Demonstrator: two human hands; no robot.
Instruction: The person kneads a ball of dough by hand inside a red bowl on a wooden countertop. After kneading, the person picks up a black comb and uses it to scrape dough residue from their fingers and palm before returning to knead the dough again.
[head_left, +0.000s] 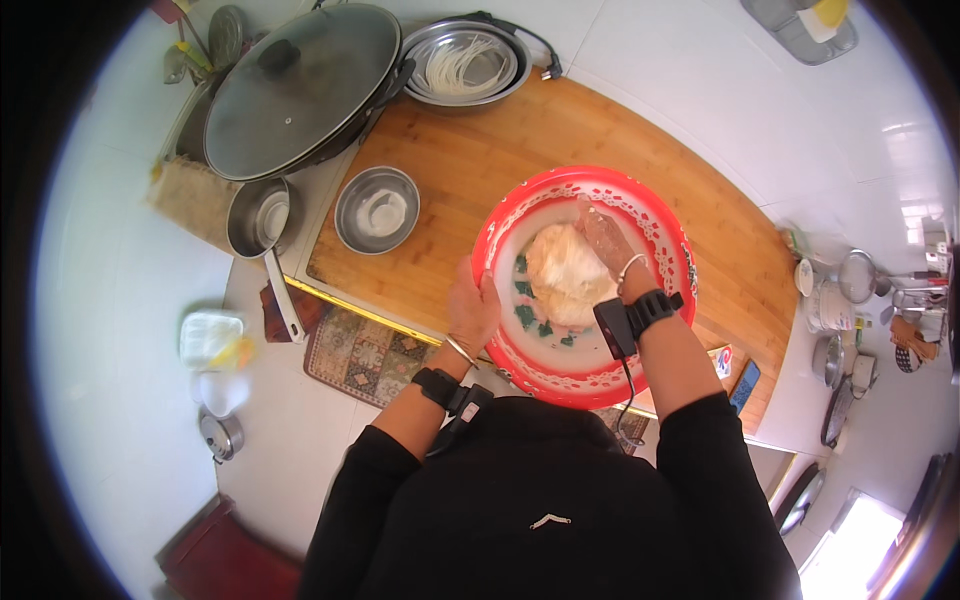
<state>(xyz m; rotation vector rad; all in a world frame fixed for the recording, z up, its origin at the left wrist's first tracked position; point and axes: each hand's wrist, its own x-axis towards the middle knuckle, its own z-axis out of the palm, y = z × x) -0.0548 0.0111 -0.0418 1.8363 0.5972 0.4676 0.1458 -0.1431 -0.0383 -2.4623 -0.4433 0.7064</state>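
Note:
Before me a red-rimmed enamel basin (660, 360) with a floral pattern holds a large pale lump of dough (566, 277). Green leaf motifs show on the basin's floor beside the lump. My left hand (474, 306) grips the basin's left rim, its thumb over the edge. Inside the basin, my right hand (604, 232) lies against the dough's upper right side. White residue clings to that hand, and its fingertips are partly hidden, so whether it grasps any dough is unclear. Both wrists carry bangles and black straps with small devices.
The basin stands on a wooden board (450, 157). Left of it is a small metal bowl (377, 211) with white residue, then a long-handled saucepan (259, 217). A lidded wok (304, 90) and nested bowls of noodles (465, 66) stand behind. A phone (745, 388) lies at right.

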